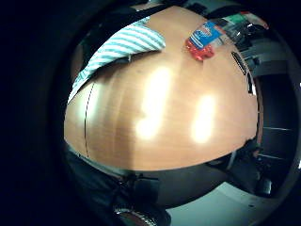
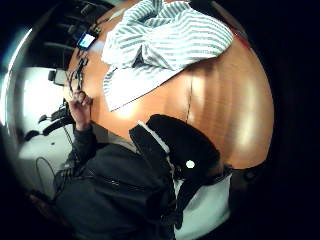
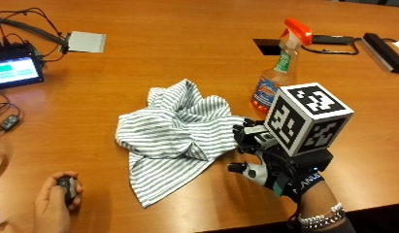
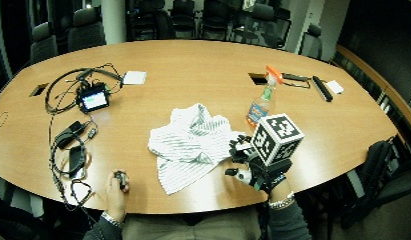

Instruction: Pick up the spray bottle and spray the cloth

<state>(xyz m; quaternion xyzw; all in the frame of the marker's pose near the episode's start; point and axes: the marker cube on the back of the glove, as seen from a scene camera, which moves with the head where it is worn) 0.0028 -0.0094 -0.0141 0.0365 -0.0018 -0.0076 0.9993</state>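
Observation:
A clear spray bottle point(image 3: 275, 80) with an orange trigger head and orange liquid stands upright on the wooden table point(image 3: 186, 39), just beyond my gloved right hand point(image 3: 260, 153). The crumpled white-and-grey striped cloth point(image 3: 176, 133) lies beside the hand, towards the table's middle. My hand hovers near the cloth's edge with its fingers relaxed and holds nothing. The wide outside view shows the bottle point(image 4: 261, 106), cloth point(image 4: 190, 142) and hand point(image 4: 248, 161) the same way. In the palm views the bottle point(image 1: 203, 40) and the cloth point(image 1: 127, 44) point(image 2: 165, 40) lie on the table away from the palm.
The bare left hand point(image 3: 57, 194) holds a small dark device near the table's front edge. A small lit screen point(image 3: 15, 70) with cables sits at the far left, a white pad point(image 3: 86, 42) behind it. A table cutout point(image 3: 267, 46) and a black bar point(image 3: 383, 46) lie beyond the bottle.

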